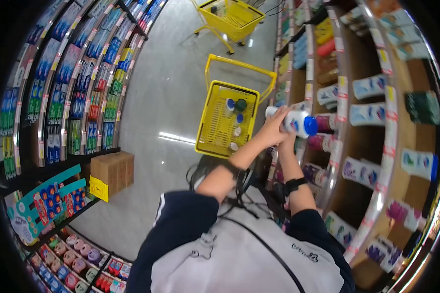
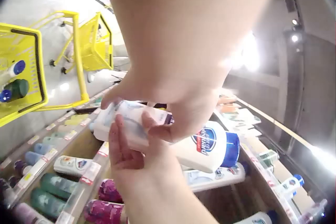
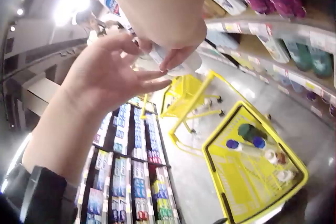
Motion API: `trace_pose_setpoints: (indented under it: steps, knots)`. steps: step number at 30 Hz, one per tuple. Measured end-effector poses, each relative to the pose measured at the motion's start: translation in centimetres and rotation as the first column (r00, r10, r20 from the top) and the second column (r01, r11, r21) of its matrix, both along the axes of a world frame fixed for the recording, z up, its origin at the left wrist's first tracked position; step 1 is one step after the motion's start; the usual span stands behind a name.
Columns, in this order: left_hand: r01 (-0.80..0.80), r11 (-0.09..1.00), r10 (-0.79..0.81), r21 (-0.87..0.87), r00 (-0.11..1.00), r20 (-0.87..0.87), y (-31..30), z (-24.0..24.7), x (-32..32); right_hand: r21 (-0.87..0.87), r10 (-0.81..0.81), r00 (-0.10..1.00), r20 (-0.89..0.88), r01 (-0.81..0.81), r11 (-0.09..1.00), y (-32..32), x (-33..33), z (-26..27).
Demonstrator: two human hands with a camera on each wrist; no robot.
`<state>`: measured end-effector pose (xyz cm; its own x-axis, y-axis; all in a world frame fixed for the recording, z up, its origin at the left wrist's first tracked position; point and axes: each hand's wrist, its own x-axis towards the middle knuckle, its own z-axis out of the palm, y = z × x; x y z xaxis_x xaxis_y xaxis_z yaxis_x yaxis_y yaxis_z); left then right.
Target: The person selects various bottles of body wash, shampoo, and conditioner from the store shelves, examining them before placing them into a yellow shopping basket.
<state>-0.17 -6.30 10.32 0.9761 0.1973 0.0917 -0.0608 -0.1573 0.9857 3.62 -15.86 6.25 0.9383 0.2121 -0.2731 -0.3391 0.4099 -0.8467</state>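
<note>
A white bottle (image 1: 298,122) with a blue cap is held up in front of the right-hand shelves (image 1: 376,127). It lies on its side with the cap towards the shelf. My left hand (image 1: 274,131) grips its bottom end; in the left wrist view the thumb and fingers of the left hand (image 2: 163,124) pinch the bottle (image 2: 210,148). My right hand (image 1: 289,141) holds it from below, and the right hand (image 2: 123,150) lies along the bottle's back. In the right wrist view the right hand (image 3: 173,56) curls its fingertips over the bottle (image 3: 186,64), with the left hand (image 3: 121,77) beside it.
A yellow basket (image 1: 205,122) stands on the floor just left of the hands, with several bottles inside. A second yellow basket (image 1: 230,19) stands farther down the aisle. Shelves of boxed goods (image 1: 83,88) line the left side, with a cardboard box (image 1: 112,171) at their foot.
</note>
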Motion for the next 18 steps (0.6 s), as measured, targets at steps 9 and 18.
trace_pose_setpoints:
  steps: [9,18]
  knots:
    - [-0.262,0.930,0.326,0.256,0.911,-0.252,8.9,-17.1,-5.6,-0.108,-0.175,0.734,-0.657,0.138,0.985,12.2,-8.4,-18.2]
    - [-0.152,0.976,0.197,0.154,0.919,-0.343,11.8,-30.0,-7.0,-0.562,0.321,0.937,-0.138,-0.341,0.754,10.9,-10.3,-28.1]
